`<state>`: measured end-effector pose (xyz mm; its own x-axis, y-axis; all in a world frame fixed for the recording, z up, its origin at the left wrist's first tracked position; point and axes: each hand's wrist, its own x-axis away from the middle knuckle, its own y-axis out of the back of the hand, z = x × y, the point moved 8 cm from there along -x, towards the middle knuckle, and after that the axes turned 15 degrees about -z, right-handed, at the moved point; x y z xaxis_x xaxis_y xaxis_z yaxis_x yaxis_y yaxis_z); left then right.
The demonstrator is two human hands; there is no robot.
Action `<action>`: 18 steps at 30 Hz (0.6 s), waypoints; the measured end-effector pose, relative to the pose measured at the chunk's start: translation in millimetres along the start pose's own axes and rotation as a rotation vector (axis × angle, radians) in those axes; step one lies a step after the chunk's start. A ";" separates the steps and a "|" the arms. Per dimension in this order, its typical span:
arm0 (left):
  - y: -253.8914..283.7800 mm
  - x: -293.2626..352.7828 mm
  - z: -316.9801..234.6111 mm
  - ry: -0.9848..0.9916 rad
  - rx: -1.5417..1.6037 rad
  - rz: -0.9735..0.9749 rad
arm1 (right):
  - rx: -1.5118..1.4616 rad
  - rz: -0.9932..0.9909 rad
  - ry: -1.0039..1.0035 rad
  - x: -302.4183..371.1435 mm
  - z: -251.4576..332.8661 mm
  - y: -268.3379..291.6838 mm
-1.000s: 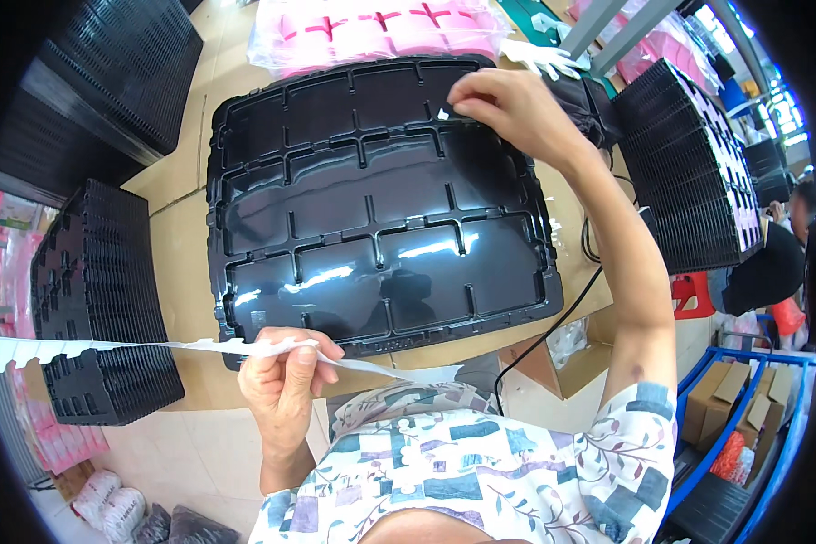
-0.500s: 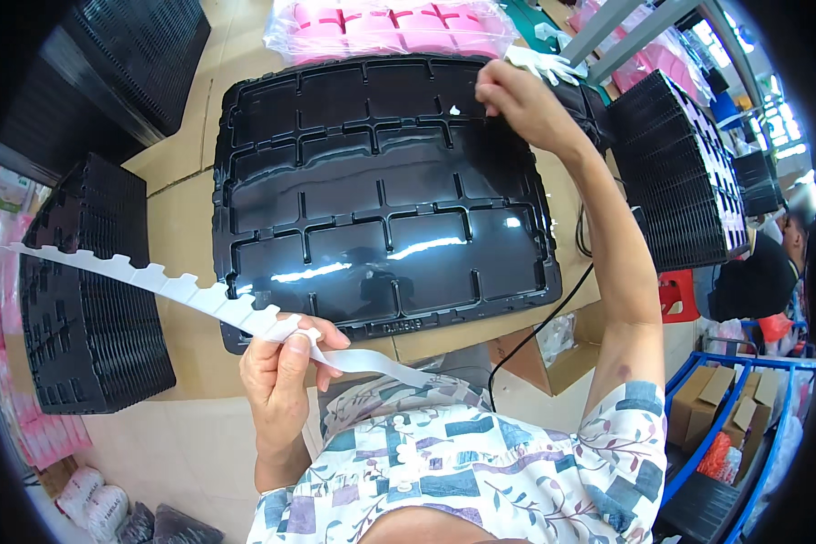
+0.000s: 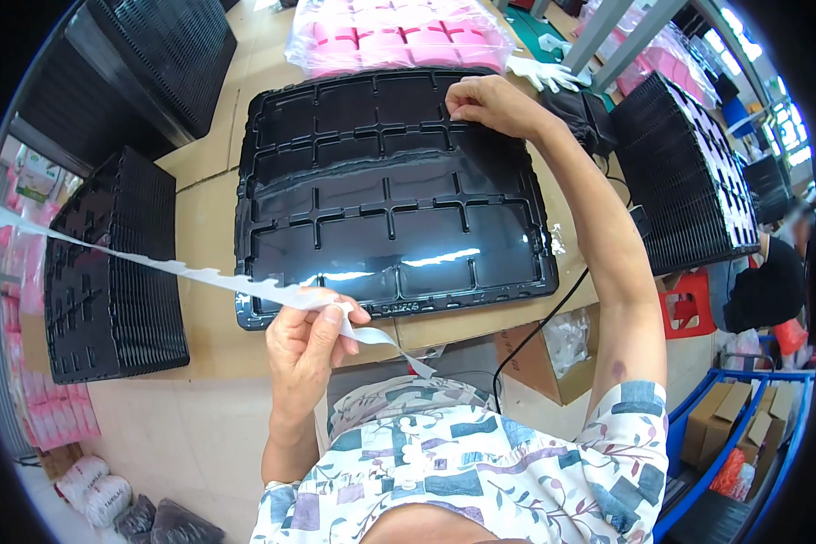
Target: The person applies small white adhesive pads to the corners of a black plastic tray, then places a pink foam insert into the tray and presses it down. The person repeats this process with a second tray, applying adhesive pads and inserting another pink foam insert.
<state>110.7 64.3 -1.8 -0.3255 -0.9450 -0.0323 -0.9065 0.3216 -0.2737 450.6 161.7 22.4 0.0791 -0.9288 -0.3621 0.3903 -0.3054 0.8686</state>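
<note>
A large black plastic tray (image 3: 354,218), glossy and divided by raised cross-shaped ribs, lies on the table in front of me. My left hand (image 3: 306,349) pinches a long white strip (image 3: 204,275) near the tray's front left edge. One side of the strip is notched into tabs; its long part runs out to the left, and a short tail hangs toward my shirt. Over the tray's far right part, my right hand (image 3: 488,104) has its fingers curled closed, the tips down at a rib. Whatever those fingertips hold or press is hidden.
Stacks of black trays stand at left (image 3: 118,272) and right (image 3: 684,172). Pink pieces in clear plastic (image 3: 408,41) lie behind the tray, with white gloves (image 3: 544,72) beside them. A black cable (image 3: 544,322) hangs over the front edge above an open cardboard box (image 3: 548,363).
My right hand has moved left and slightly down, over the spot where a small white piece showed on the tray. My left hand and the strip sit a little further right in view.
</note>
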 end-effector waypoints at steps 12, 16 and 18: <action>5.4 -15.4 1.7 0.077 0.129 -0.134 | -0.366 -0.712 -0.681 288.1 54.3 128.7; 6.2 -16.1 -0.4 0.063 0.137 -0.133 | -0.076 -0.308 -0.989 494.1 -4.4 94.5; 3.1 -13.3 1.5 0.085 0.144 -0.112 | 0.498 -0.243 -0.662 473.8 26.6 96.6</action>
<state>112.6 77.7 -3.6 -0.2517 -0.9640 0.0854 -0.8924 0.1970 -0.4059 501.3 -313.5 -56.3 -0.5655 -0.7101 -0.4195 -0.1322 -0.4239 0.8960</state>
